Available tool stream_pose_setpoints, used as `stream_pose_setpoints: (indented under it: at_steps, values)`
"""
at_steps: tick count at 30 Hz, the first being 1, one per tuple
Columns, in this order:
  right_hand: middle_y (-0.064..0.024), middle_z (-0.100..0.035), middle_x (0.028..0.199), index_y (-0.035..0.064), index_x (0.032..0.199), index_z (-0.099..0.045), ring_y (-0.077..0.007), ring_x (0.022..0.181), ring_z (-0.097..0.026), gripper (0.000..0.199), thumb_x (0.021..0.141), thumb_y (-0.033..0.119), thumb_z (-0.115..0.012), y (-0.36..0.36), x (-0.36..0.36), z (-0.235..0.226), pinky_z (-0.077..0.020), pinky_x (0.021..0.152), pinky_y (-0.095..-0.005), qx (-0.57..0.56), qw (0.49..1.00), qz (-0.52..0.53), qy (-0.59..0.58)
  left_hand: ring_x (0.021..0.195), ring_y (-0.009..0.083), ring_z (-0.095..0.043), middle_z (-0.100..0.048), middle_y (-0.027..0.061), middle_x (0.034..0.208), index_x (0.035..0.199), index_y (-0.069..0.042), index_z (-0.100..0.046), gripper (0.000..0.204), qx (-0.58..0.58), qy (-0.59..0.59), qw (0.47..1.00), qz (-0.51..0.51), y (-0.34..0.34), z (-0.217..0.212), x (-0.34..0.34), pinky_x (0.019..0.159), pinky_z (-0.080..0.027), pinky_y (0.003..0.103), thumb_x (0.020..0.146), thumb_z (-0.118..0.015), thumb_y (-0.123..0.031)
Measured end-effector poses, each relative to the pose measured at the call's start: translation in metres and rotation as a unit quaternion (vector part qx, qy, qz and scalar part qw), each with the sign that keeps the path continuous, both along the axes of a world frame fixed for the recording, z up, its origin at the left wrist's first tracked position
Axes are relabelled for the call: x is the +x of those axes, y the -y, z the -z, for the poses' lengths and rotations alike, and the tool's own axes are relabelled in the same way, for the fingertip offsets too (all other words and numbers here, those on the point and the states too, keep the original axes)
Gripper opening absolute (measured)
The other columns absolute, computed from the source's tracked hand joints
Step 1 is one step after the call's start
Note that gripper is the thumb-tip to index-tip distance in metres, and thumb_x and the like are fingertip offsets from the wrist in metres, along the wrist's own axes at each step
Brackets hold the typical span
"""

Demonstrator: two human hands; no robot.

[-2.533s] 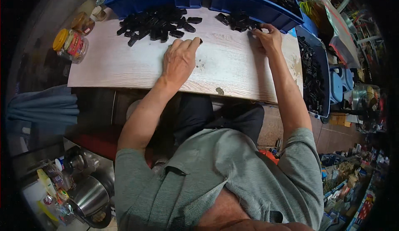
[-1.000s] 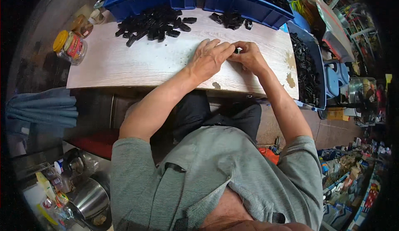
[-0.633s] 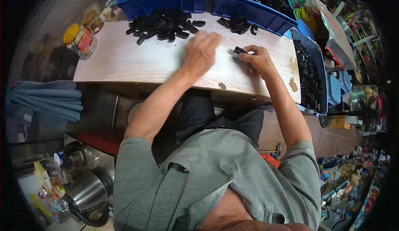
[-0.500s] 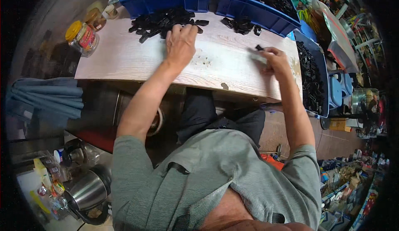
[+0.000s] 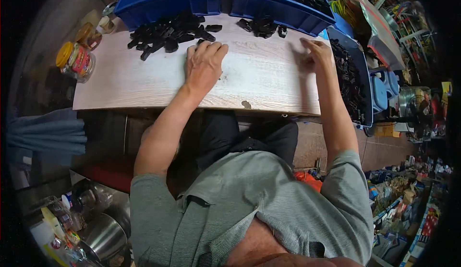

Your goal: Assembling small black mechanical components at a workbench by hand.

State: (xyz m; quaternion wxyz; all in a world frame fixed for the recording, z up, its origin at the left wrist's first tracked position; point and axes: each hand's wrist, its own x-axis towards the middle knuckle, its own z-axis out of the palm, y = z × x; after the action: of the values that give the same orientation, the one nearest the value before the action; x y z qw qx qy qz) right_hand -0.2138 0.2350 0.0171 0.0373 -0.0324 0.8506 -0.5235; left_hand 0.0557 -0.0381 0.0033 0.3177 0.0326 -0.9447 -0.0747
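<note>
Judging picking as the step in hand, we set the left hand (image 5: 204, 66) at the near-right edge of the black pile (image 5: 165, 30), beside a black piece (image 5: 207, 36) whose long axis slants far-left to near-right, calling for a crosswise pinch, though whether it or the right hand (image 5: 319, 53) grips anything we cannot tell.

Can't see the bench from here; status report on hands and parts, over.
Left hand at near edge of larger black-parts pile. Right hand right of smaller pile, grip unclear. Blue bins behind both piles.
</note>
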Motion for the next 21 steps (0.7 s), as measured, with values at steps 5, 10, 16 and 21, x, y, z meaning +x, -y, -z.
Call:
stream_pose_setpoints:
  at_steps: [5, 10, 16, 21]
  values:
    - [0.0004, -0.051, 0.06, 0.0043, 0.079, -0.068, -0.0133, 0.046, -0.046, 0.034, 0.075, 0.03, -0.09, 0.052, -0.003, 0.003, -0.0398, 0.041, -0.0322, 0.097, 0.994, -0.048, -0.004, 0.115, 0.028, -0.063, -0.072, 0.008, 0.118, 0.118, -0.008, -0.073, 0.029, 0.027, 0.013, 0.999, -0.017, 0.0, -0.002, 0.001, 0.095, -0.043, 0.044, 0.092, -0.061, -0.006]
    - [-0.0044, -0.066, 0.064, 0.0092, 0.09, -0.078, -0.0176, 0.051, -0.061, 0.031, 0.074, 0.036, -0.084, 0.067, -0.009, 0.015, -0.0491, 0.046, -0.0339, 0.188, 0.974, -0.061, -0.11, 0.115, 0.0306, -0.062, -0.072, 0.0087, 0.116, 0.116, -0.009, -0.073, 0.028, -0.022, -0.046, 0.998, -0.042, -0.004, -0.004, 0.0, 0.099, -0.042, 0.045, 0.088, -0.069, -0.011]
    - [-0.0035, -0.059, 0.059, 0.0053, 0.086, -0.075, -0.0179, 0.047, -0.056, 0.03, 0.082, 0.035, -0.078, 0.062, 0.012, -0.005, -0.0505, 0.044, -0.035, 0.118, 0.991, -0.054, -0.034, 0.106, 0.0319, -0.065, -0.072, 0.0116, 0.108, 0.106, -0.003, -0.074, 0.021, 0.045, -0.159, 0.986, 0.016, -0.005, -0.009, 0.002, 0.092, -0.048, 0.044, 0.087, -0.068, -0.009]
    - [-0.0025, -0.047, 0.051, 0.0042, 0.081, -0.067, -0.0177, 0.04, -0.05, 0.031, 0.092, 0.033, -0.066, 0.041, 0.069, -0.034, -0.0495, 0.043, -0.0362, -0.007, 0.964, -0.195, 0.181, 0.115, 0.0334, -0.067, -0.072, 0.0145, 0.121, 0.122, -0.005, -0.071, 0.031, 0.132, -0.112, 0.978, 0.115, -0.049, -0.009, -0.013, 0.099, -0.056, 0.044, 0.092, -0.065, -0.005]
